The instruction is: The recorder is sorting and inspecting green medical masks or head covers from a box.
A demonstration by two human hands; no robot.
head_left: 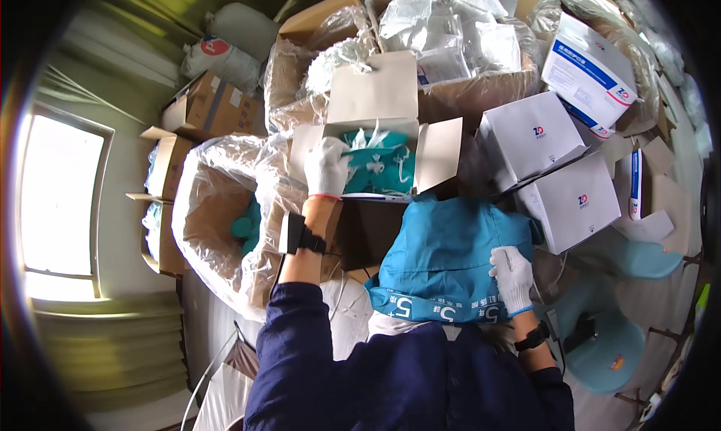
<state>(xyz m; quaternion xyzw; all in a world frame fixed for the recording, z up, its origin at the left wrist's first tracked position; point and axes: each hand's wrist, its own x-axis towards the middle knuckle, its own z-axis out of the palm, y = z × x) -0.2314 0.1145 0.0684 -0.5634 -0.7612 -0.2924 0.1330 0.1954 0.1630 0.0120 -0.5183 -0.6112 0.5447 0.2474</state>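
Note:
In front of me stands an open carton (373, 96) with its flaps spread, filled with teal cup-shaped masks (379, 168) and their white straps. My left hand (327, 166), in a white knitted glove, is closed over the carton's left edge, its fingertips beside the masks. A teal apron (443, 239) covers my lap below the carton. Over the apron's right side is my right hand (512, 277), also gloved, with curled fingers; whether anything is inside them is hidden.
On the left, a plastic-lined box (218, 168) holds a few teal masks. Closed white cartons (533, 134) are stacked to the right. Behind, a large lined box (481, 93) contains white packets (499, 48). A blue plastic chair (612, 341) stands at the lower right.

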